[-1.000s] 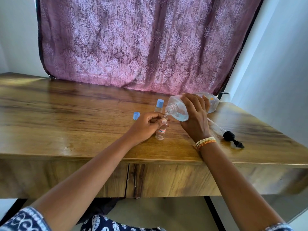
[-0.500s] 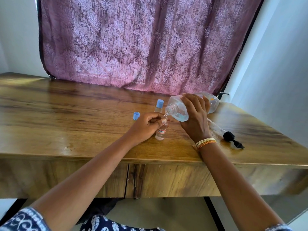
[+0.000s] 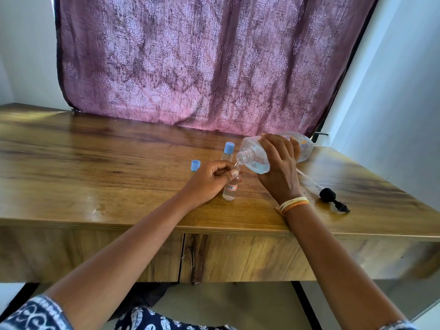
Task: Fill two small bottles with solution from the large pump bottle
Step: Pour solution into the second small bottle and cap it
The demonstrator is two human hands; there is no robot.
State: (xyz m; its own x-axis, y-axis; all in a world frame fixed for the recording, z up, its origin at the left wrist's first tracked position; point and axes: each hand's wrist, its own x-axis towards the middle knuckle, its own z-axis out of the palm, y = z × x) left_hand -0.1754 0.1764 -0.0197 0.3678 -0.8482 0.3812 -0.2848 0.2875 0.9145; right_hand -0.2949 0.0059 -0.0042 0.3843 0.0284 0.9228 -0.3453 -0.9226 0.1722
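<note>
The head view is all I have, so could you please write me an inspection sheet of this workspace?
Surface: wooden table, glossy wet-looking patch near the pump head.
Job's things: large bottle tipped, neck at the open small bottle; capped small bottle upright behind; loose blue cap.
Clutter: black pump head with tube lying flat.
Grippers: left hand grips the open small bottle; right hand holds the large bottle.
Cables: nothing seen.
Surroundings: purple curtain, pale walls.
</note>
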